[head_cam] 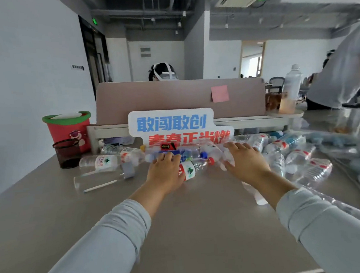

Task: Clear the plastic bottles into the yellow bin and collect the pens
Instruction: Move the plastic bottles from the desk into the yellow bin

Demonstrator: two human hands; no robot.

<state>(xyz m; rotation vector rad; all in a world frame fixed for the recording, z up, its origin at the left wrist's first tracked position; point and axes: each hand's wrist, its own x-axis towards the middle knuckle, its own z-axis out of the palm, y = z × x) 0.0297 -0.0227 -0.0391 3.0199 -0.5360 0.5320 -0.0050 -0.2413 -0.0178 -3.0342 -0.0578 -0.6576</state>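
Many clear empty plastic bottles look light, crushable, slick; I'd take mid-body, left hand and right hand grip apart.

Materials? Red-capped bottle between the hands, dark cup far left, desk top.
Red-capped bottle: thin clear plastic, glossy; see-through, crinkled highlights.
Dark cup: looks like fine mesh, metal or plastic unclear; wall lets light through.
Desk top: smooth matte grey-brown, probably laminate; soft reflections only.
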